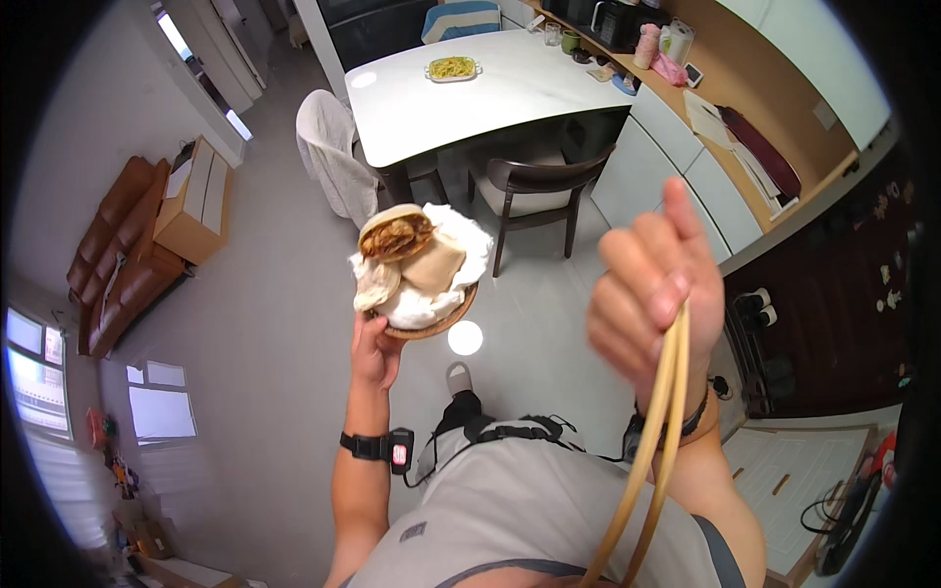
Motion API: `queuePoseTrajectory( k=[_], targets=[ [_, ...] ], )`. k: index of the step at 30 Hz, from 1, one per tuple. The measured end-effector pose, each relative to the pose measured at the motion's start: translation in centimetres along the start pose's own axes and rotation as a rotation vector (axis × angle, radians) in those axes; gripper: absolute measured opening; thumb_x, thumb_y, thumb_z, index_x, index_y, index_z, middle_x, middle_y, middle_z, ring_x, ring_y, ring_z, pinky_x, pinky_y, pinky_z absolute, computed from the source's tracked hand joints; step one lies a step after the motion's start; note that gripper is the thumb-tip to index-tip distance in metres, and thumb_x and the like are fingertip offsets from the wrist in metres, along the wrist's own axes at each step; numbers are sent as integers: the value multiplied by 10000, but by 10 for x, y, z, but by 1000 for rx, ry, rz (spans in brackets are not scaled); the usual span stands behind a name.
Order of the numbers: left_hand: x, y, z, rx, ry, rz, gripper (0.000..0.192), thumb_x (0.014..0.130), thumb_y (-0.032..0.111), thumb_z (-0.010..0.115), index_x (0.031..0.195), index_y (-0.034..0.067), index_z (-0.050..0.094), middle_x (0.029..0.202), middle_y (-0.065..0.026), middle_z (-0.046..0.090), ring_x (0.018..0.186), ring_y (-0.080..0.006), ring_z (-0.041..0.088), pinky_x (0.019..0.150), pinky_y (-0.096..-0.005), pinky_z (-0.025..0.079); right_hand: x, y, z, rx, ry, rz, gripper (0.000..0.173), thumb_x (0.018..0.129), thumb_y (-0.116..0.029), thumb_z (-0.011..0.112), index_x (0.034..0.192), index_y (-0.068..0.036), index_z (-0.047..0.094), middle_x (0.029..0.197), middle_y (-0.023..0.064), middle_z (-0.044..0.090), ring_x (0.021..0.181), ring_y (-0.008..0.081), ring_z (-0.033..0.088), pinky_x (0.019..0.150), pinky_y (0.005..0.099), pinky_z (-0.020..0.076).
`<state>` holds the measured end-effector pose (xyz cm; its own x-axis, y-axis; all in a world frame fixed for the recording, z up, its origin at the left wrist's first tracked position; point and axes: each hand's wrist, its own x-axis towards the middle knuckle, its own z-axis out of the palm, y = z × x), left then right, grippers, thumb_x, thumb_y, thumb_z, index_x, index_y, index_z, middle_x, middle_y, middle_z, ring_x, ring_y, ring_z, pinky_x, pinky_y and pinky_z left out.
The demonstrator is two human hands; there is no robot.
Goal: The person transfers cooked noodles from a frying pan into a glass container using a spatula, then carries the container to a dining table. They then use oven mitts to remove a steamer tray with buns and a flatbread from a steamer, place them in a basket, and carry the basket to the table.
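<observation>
In my left hand is a round brown basket, held by its rim. White cloth or paper lines it, and on that lie pale buns and a flat bun filled with browned food. My right hand, raised at the right, grips a pair of long wooden chopsticks that slant down toward my chest. The chopsticks are well apart from the basket. Farther ahead, a dish of yellow-green shredded food stands on a white table.
A dark wooden chair stands at the table's near side, and a cloth-covered chair at its left end. A cabinet counter with various items runs along the right. A brown leather sofa and a cardboard box are at the left.
</observation>
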<state>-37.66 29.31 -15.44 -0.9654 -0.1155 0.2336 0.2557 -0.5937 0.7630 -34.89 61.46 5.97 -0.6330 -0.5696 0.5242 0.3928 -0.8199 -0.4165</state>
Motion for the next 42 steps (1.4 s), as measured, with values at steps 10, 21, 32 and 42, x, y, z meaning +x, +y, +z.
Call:
queuePoseTrajectory(
  k=[10, 21, 32, 42],
  targets=[
    [-27, 4, -2, 5, -17, -65, 609, 946, 164, 559, 1493, 79, 306, 1448, -121, 491, 1257, -283, 573, 1016, -446, 521, -54, -33, -18, -642, 582, -649, 549, 1087, -452, 352, 648, -124, 391, 612, 12, 404, 547, 165, 453, 461, 277, 378],
    [-18, 23, -14, -53, -243, -190, 760, 917, 143, 617, 1547, 33, 207, 1519, -160, 402, 1347, -283, 495, 1079, -444, 482, 9, 48, -148, -1203, 669, 496, 428, 1066, -396, 435, 1154, 2, 562, 749, 42, 519, 471, 93, 472, 411, 255, 433],
    [170, 79, -49, -41, -433, -663, 681, 984, 111, 564, 1565, 70, 211, 1521, -142, 417, 1338, -266, 512, 1058, -413, 504, 127, 58, -178, -1026, 868, 535, 250, 1023, -222, 540, 1193, -40, 561, 616, -31, 487, 364, 45, 333, 324, 219, 267],
    [288, 61, -44, 47, -544, -751, 654, 1060, 440, 458, 1587, 134, 219, 1323, -98, 590, 1148, -202, 623, 980, -393, 522, 167, 58, -240, -931, 1228, 192, 186, 1020, -188, 517, 1125, -47, 578, 693, 0, 555, 375, 58, 343, 328, 223, 268]
  ],
)
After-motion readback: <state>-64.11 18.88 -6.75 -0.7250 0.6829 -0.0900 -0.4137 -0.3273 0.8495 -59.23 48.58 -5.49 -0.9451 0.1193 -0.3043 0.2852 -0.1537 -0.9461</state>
